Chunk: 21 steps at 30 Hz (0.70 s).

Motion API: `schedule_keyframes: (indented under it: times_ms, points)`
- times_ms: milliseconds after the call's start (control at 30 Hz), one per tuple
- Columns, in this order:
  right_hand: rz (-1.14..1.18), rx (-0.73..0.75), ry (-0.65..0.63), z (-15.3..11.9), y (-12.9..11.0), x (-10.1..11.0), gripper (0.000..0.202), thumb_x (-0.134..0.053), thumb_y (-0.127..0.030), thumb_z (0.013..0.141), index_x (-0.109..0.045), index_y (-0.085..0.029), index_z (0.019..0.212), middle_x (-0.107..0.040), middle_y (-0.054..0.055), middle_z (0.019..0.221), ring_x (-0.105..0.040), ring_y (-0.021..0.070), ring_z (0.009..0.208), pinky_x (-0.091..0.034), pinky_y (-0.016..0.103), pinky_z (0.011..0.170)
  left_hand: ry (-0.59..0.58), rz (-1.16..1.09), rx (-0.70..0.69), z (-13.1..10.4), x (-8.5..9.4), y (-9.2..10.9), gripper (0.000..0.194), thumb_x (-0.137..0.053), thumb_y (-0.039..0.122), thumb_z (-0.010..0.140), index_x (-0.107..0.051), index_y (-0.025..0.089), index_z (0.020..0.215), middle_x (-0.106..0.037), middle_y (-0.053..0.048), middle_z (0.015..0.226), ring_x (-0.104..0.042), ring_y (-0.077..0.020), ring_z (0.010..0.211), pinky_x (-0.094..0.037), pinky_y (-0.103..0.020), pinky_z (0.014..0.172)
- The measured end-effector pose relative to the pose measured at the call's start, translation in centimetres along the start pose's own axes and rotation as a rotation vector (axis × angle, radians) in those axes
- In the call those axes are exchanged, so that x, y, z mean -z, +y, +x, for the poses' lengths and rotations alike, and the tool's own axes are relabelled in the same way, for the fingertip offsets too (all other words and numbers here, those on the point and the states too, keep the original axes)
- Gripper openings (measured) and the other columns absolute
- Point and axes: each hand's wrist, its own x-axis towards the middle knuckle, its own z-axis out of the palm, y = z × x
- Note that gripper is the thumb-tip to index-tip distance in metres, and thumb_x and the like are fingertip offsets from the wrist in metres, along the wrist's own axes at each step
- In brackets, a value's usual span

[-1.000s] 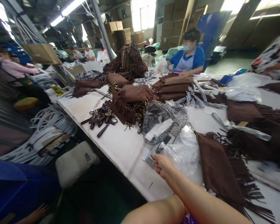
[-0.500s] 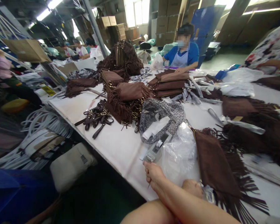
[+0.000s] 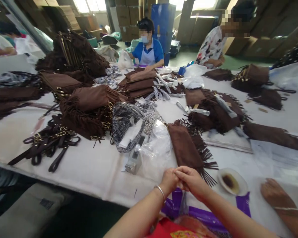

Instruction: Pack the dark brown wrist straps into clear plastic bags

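My left hand point(image 3: 170, 180), with a silver bangle on its wrist, and my right hand point(image 3: 190, 180) meet at the near end of a brown fringed bag point(image 3: 185, 143). Both are closed, fingertips pressed together. What they pinch is hidden; a clear, plastic-looking strip point(image 3: 184, 203) hangs just beneath them. Left of the bag lies a crumpled clear plastic bag point(image 3: 156, 152). Beside that stands a grey tape dispenser point(image 3: 135, 158), in front of a black-and-white patterned cloth point(image 3: 129, 115) with white paper on it.
Dark wrist straps point(image 3: 57, 138) and stacked brown bags point(image 3: 89, 99) lie leftward. A small dish point(image 3: 232, 182) with dark contents sits to the right, near another person's hand point(image 3: 275, 193). Purple plastic point(image 3: 198, 215) lies along the near edge. A masked co-worker point(image 3: 149, 49) sits opposite.
My right hand has left the tape dispenser and come back right to join my left hand by the fringed bag. The view has swung right, bringing the dish and another person's hand into sight.
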Motion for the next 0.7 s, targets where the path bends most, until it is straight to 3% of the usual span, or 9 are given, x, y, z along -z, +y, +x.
schedule_keyframes:
  times_ms: [67, 167, 433, 700]
  points:
    - [-0.100, -0.021, 0.074, -0.3, 0.8, 3.3, 0.031, -0.060, -0.047, 0.076, -0.061, -0.016, 0.073, -0.057, -0.002, 0.052, -0.042, 0.0083, 0.039, -0.026, 0.021, 0.039, 0.005, 0.103, -0.065, 0.2, 0.1, -0.3, 0.028, -0.049, 0.040, 0.092, -0.062, 0.015, 0.093, -0.065, -0.005, 0.094, -0.060, -0.0159, 0.084, -0.049, -0.035, 0.079]
    - [-0.237, -0.070, 0.128, 0.5, 2.5, 5.7, 0.020, -0.057, -0.035, 0.073, -0.060, -0.016, 0.071, -0.056, -0.002, 0.052, -0.042, 0.0081, 0.040, -0.028, 0.021, 0.040, 0.027, 0.247, -0.156, 0.4, -0.2, -0.7, 0.036, -0.033, 0.032, 0.096, -0.063, 0.016, 0.083, -0.066, -0.007, 0.085, -0.058, -0.0165, 0.081, -0.044, -0.032, 0.079]
    - [-0.300, -0.082, 0.084, 3.8, 4.3, 6.4, 0.022, -0.055, -0.028, 0.078, -0.060, -0.016, 0.060, -0.051, -0.004, 0.046, -0.039, 0.0067, 0.038, -0.025, 0.020, 0.039, 0.045, 0.486, -0.326, 0.3, -0.9, -1.2, 0.038, -0.024, 0.027, 0.097, -0.061, 0.018, 0.087, -0.065, -0.010, 0.088, -0.059, -0.0195, 0.082, -0.042, -0.031, 0.076]
    - [-0.357, -0.206, 0.124, 5.7, 4.2, 6.0, 0.023, -0.059, -0.026, 0.075, -0.057, -0.015, 0.055, -0.047, -0.004, 0.040, -0.036, 0.0065, 0.034, -0.020, 0.020, 0.034, 0.084, 0.571, -0.353, 0.4, -1.0, -2.0, 0.040, -0.022, 0.028, 0.097, -0.059, 0.017, 0.089, -0.065, -0.012, 0.087, -0.060, -0.0209, 0.082, -0.043, -0.031, 0.075]
